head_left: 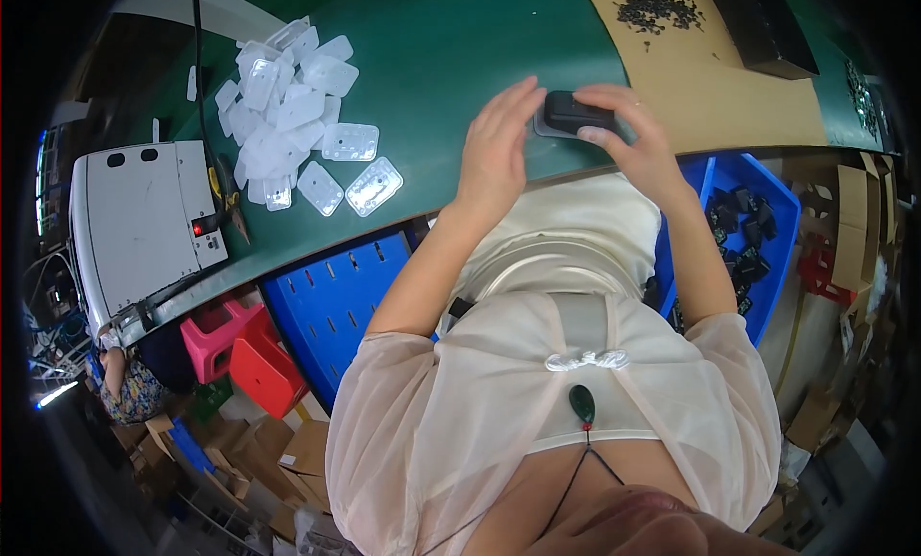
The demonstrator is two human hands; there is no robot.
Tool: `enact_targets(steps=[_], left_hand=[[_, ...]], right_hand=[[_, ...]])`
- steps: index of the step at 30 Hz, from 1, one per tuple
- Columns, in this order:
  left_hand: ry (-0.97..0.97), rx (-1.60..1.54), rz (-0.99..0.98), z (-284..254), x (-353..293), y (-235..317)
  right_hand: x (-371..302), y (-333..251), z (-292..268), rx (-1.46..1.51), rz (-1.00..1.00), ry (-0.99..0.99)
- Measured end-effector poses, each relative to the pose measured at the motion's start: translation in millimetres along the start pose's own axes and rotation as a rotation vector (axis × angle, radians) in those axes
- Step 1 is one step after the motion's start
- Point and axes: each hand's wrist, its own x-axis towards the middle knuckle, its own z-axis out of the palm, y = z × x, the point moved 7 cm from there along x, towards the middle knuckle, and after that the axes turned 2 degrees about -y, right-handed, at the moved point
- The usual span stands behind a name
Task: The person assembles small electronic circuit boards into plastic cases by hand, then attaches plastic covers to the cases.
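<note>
A small black plastic block (568,117) with rounded edges sits on the green bench near its front edge. Under it shows the rim of a clear plastic piece (543,130). My right hand (645,145) grips the block's right end, thumb on the near side and fingers on the far side. To the left of the block, my left hand (496,153) lies with fingers stretched out, their tips close to its left end; whether they touch it I cannot tell. Farther left is a loose heap of translucent plastic plates (299,110), rectangular with rounded corners.
A pale machine (144,225) with a red light stands at the left, pliers (236,211) beside it. Tiny dark screws (660,12) lie on cardboard (758,105) by a black box (763,28). Below the bench, a blue bin (782,220) holds black parts. Stools (269,364) stand lower left.
</note>
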Motion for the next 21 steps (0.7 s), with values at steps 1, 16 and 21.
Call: enact_targets(steps=[1, 16, 21], left_hand=[[0.003, 0.001, -0.003, -0.4, -0.4, -1.3], [-0.187, 0.242, 0.080, 4.8, -3.1, 8.9], [-0.288, 0.335, 0.157, 5.5, -3.1, 9.1]], right_hand=[[2.3, -0.4, 2.2, 0.001, -0.001, -0.004], [1.6, 0.4, 14.6, -0.223, -0.168, -0.026], [-1.3, 2.5, 17.5, -0.262, -0.273, -0.017]])
